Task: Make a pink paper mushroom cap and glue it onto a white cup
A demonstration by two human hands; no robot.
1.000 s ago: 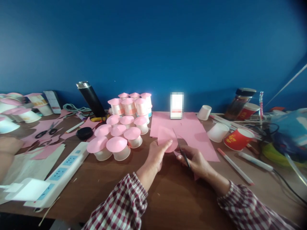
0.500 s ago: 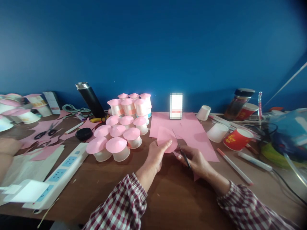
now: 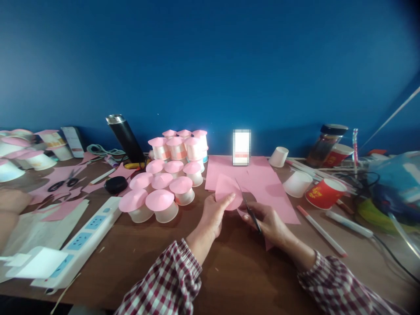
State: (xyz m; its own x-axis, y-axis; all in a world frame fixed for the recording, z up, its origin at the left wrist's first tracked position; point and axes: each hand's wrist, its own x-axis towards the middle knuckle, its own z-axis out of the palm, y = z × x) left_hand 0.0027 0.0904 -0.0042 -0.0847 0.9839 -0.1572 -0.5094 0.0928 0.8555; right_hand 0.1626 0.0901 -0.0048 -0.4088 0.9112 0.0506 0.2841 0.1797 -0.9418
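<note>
A: Any readable text?
B: Hardly. Red cup [image 3: 325, 193], right of the right hand [image 3: 269, 223], carries gold characters, too blurred to read.
A: The upright card [image 3: 241, 147] beyond the hands?
B: Blurred out, illegible.

Paper and scissors held mid-table, before the sheets.
The left hand [image 3: 213, 214] holds a paper piece [image 3: 227, 192]; the right hand [image 3: 271, 223], just beside it, holds scissors [image 3: 251, 212] at the piece's edge. Behind both lie paper sheets [image 3: 259, 179]. Capped cups [image 3: 164, 179] cluster left of the sheets, a power strip [image 3: 82, 238] further left. Plain cups [image 3: 298, 183] and pens [image 3: 321, 232] lie right.
</note>
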